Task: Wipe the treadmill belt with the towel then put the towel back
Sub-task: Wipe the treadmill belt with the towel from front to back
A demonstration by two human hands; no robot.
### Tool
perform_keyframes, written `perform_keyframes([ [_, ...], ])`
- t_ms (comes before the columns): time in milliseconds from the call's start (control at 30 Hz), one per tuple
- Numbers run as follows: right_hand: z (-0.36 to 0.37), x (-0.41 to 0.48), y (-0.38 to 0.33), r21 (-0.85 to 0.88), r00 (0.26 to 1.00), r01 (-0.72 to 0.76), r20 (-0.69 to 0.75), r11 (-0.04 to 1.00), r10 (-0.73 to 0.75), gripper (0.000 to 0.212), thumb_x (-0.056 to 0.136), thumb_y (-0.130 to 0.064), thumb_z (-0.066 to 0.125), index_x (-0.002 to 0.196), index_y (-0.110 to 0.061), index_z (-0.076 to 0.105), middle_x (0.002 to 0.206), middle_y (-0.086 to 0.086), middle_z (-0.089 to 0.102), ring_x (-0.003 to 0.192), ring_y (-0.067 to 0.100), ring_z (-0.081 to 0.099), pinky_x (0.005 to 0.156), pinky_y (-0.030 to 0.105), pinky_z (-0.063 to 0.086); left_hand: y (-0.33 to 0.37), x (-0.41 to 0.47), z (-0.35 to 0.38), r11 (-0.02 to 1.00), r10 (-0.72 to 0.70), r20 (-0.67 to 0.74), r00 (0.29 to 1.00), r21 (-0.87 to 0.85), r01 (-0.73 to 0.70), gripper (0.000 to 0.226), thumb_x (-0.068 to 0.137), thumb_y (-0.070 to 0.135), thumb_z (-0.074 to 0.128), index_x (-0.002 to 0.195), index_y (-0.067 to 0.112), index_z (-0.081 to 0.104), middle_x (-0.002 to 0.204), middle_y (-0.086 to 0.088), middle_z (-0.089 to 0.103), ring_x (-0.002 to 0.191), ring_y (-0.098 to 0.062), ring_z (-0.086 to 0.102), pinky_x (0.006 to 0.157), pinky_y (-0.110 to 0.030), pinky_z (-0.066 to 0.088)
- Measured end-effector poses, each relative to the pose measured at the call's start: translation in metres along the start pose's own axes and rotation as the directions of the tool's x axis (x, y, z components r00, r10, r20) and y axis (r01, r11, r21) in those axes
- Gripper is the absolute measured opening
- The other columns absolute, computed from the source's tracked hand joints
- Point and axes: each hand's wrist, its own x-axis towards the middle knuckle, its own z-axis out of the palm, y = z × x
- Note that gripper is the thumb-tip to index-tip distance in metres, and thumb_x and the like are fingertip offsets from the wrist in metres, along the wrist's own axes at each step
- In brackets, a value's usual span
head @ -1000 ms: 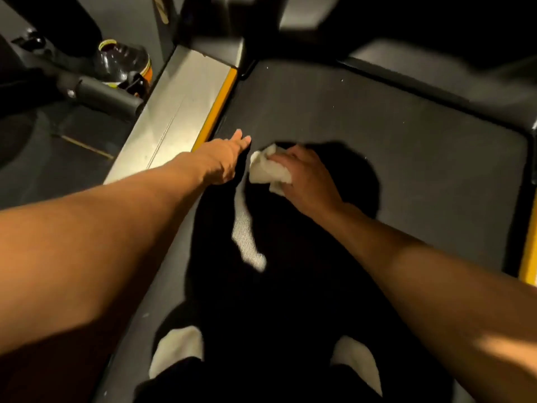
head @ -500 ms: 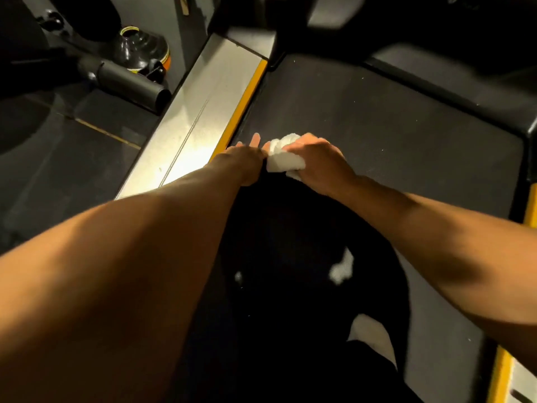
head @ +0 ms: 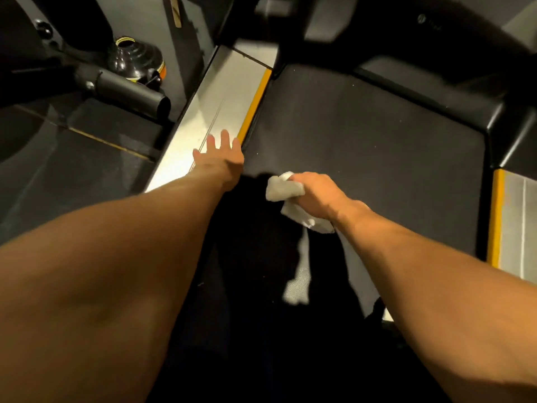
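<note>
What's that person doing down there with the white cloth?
A person is wiping a treadmill belt. Their right hand grips a bunched white towel against the belt. The left hand is spread open over the silver side rail. The towel is not yet put back.

The right hand (head: 315,196) grips a crumpled white towel (head: 286,189) and holds it down on the dark treadmill belt (head: 363,135). The left hand (head: 222,158) lies flat with fingers spread on the silver side rail (head: 220,91), beside its yellow strip (head: 254,104). A dark bottle (head: 136,61) stands on the floor, left of the rail.
</note>
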Motion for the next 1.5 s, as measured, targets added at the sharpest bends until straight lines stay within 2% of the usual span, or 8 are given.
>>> perform_keyframes([
  [200, -0.020, 0.013, -0.001, 0.128, 0.946, -0.061, -0.310, 0.990, 0.099, 0.028, 0.091, -0.025, 0.053, 0.117, -0.029, 0.063, 0.115, 0.004, 0.066, 0.104, 0.032, 0.060, 0.083, 0.037, 0.046, -0.009, -0.001, -0.005, 0.999, 0.034, -0.004, 0.999, 0.000, -0.034, 0.075, 0.093, 0.001, 0.044, 0.154, 0.013, 0.002, 0.161, -0.011, -0.009, 0.147, -0.039, -0.002, 0.115, -0.056, 0.016],
  [533, 0.040, 0.031, -0.015, 0.170, 0.923, 0.153, -0.376, 0.974, -0.080, 0.047, 0.084, -0.017, 0.058, 0.126, -0.037, 0.060, 0.127, -0.003, 0.058, 0.119, 0.023, 0.053, 0.095, 0.038, 0.043, -0.004, 0.014, -0.017, 1.000, 0.004, -0.009, 1.000, 0.006, -0.004, 0.066, 0.096, 0.005, 0.041, 0.154, 0.012, 0.009, 0.162, -0.011, -0.003, 0.146, -0.041, 0.010, 0.112, -0.054, 0.026],
  [633, 0.009, 0.054, -0.006, 0.379, 0.929, 0.110, -0.369, 0.919, 0.041, 0.030, 0.087, -0.033, 0.054, 0.111, -0.048, 0.064, 0.101, -0.006, 0.066, 0.095, 0.021, 0.063, 0.086, 0.036, 0.052, -0.002, 0.013, -0.017, 1.000, 0.004, -0.037, 0.999, 0.025, -0.003, 0.066, 0.095, 0.005, 0.043, 0.153, 0.010, 0.011, 0.162, -0.013, -0.001, 0.144, -0.042, 0.014, 0.110, -0.053, 0.028],
  [833, 0.018, 0.056, -0.026, 0.144, 0.885, -0.166, -0.416, 0.976, 0.212, 0.059, 0.091, -0.016, 0.051, 0.144, -0.038, 0.038, 0.150, 0.002, 0.034, 0.134, 0.033, 0.033, 0.107, 0.051, 0.030, -0.001, 0.018, -0.012, 0.999, -0.002, -0.050, 0.999, 0.037, 0.004, 0.066, 0.095, 0.006, 0.043, 0.153, 0.010, 0.011, 0.161, -0.014, -0.001, 0.144, -0.044, 0.014, 0.110, -0.055, 0.032],
  [1000, 0.048, 0.043, -0.034, 0.122, 0.823, 0.141, -0.566, 0.982, -0.048, 0.037, 0.089, -0.016, 0.054, 0.124, -0.026, 0.060, 0.116, 0.011, 0.058, 0.099, 0.038, 0.058, 0.080, 0.047, 0.053, -0.001, 0.020, -0.013, 0.999, -0.012, -0.051, 0.999, 0.046, 0.015, 0.067, 0.096, 0.010, 0.044, 0.154, 0.012, 0.010, 0.162, -0.013, -0.002, 0.145, -0.044, 0.012, 0.111, -0.056, 0.031],
  [1200, 0.019, 0.071, -0.024, 0.269, 0.801, -0.058, -0.563, 0.961, 0.206, 0.042, 0.094, -0.018, 0.050, 0.134, -0.030, 0.054, 0.136, 0.004, 0.053, 0.120, 0.030, 0.052, 0.100, 0.041, 0.044, -0.005, 0.025, -0.010, 0.997, 0.022, -0.094, 0.995, 0.069, -0.016, 0.069, 0.093, 0.005, 0.046, 0.153, 0.011, 0.013, 0.161, -0.015, 0.003, 0.141, -0.046, 0.021, 0.110, -0.052, 0.034],
  [1400, 0.071, 0.023, -0.021, 0.173, 0.825, 0.395, -0.500, 0.902, -0.265, 0.026, 0.082, -0.031, 0.053, 0.101, -0.027, 0.071, 0.102, 0.001, 0.070, 0.094, 0.028, 0.066, 0.081, 0.040, 0.054, -0.006, 0.025, -0.014, 0.991, 0.043, -0.086, 0.995, 0.131, -0.032, 0.071, 0.087, 0.007, 0.060, 0.148, 0.007, 0.024, 0.157, -0.020, 0.015, 0.128, -0.046, 0.041, 0.097, -0.049, 0.044],
  [1500, 0.042, 0.052, -0.009, 0.227, 0.851, 0.215, -0.520, 0.950, -0.069, 0.019, 0.083, -0.042, 0.055, 0.100, -0.036, 0.063, 0.101, -0.005, 0.067, 0.083, 0.029, 0.055, 0.084, 0.043, 0.054, -0.005, 0.025, -0.015, 0.992, 0.054, -0.082, 0.995, 0.121, -0.044, 0.068, 0.086, 0.005, 0.058, 0.147, 0.008, 0.026, 0.155, -0.020, 0.019, 0.126, -0.045, 0.043, 0.096, -0.049, 0.045],
])
